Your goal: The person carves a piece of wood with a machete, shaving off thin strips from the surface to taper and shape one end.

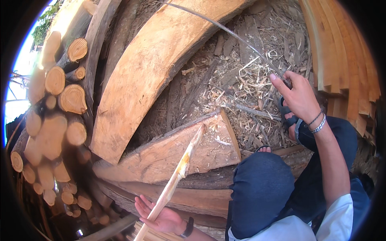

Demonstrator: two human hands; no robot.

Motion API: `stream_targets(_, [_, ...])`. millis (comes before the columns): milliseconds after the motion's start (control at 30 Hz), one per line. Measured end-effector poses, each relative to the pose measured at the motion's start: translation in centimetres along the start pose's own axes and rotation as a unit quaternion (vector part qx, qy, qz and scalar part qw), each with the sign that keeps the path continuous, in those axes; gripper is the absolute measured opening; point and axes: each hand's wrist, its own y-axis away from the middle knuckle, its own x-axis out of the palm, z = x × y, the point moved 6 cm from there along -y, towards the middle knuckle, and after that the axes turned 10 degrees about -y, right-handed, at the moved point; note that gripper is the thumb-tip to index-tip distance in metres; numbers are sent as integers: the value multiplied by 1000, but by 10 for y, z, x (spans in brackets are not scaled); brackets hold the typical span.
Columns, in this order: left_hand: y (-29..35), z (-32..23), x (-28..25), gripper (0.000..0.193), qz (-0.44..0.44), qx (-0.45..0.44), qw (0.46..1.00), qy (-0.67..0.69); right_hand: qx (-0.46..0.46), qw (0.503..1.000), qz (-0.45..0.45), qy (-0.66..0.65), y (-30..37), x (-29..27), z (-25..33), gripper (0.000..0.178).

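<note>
Past stacked logs (72,99) at far left and a broad curved slab (136,76), supports a peeled pale stick (165,195) across the upturned palm of the left hand (165,220), with fingers spread loose and the stick's upper end over a wedge-shaped timber (161,158). Beyond scattered shavings (259,90), grips the near end of a long thin blade (238,37) in the curled right hand (299,95), with thumb extended toward the tip and the blade slanting up and left across the curved slab. At far right, stacked curved planks (339,48).

Right hand (299,95) curled (thumb extended), left hand (167,221) palm up
</note>
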Motion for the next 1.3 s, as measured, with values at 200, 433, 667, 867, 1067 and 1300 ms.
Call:
stream_targets(200, [0,0,-3,51,58,29,998,-16,-10,996,69,50,9,28,2,68])
stream_targets(433, [9,4,8,46,110,48,986,116,-4,956,263,129,44,100,-24,76])
stream_targets(667, [10,11,3,49,128,50,981,141,-8,901,390,189,80,145,-41,74])
stream_targets(867, [17,7,12,47,138,65,977,148,-12,894,404,192,90,159,-44,77])
stream_targets(1067, [17,2,14,46,162,76,974,140,39,892,404,200,85,170,-58,79])
stream_targets(1300, [10,6,12,45,176,71,969,159,30,881,420,218,86,171,-53,79])
